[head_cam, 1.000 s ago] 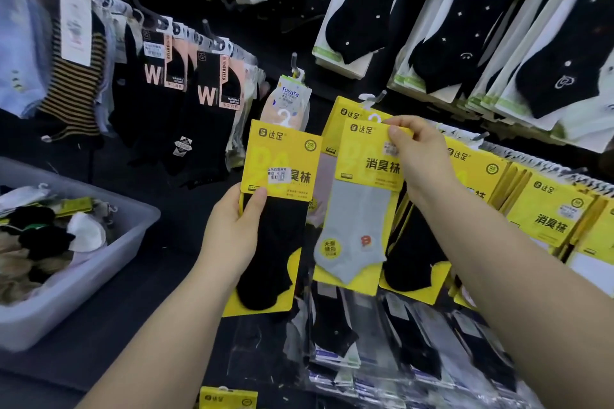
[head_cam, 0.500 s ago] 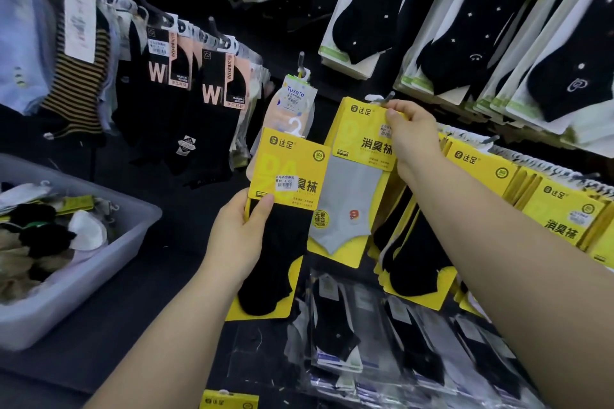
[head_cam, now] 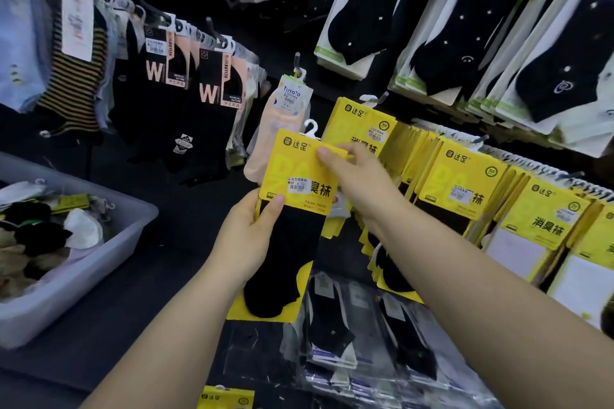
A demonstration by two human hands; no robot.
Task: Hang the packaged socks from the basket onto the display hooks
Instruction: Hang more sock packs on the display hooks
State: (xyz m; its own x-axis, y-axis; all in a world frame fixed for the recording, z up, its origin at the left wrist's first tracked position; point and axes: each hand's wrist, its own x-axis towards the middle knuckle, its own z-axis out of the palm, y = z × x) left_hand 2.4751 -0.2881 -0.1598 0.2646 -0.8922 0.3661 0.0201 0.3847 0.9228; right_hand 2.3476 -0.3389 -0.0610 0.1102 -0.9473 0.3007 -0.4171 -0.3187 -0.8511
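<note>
The sock pack [head_cam: 294, 206], a black sock on a yellow card, was held upright in front of the display wall, between both hands. The left hand [head_cam: 247, 236] gripped its left edge just under the yellow header, thumb pressed on the front and fingers curled behind. The right hand [head_cam: 360, 183] pinched the upper right corner of the header, one digit lying across the front of the card and the rest hidden behind it. The pack's white hanger loop [head_cam: 311, 127] stood free above the card, not on anything. The display hook [head_cam: 382, 97] stuck out just above and to the right of it, already carrying a stack of yellow packs [head_cam: 360, 124] whose lower part was covered by the right hand. A peach sock pack [head_cam: 289, 100] hung on its own hook just left of that.

Well to the left, the basket [head_cam: 99, 279], a pale plastic tub, sat on the dark tabletop [head_cam: 139, 325]. It held a loose heap of socks in black, white and beige, with one yellow card among them near the back.
</note>
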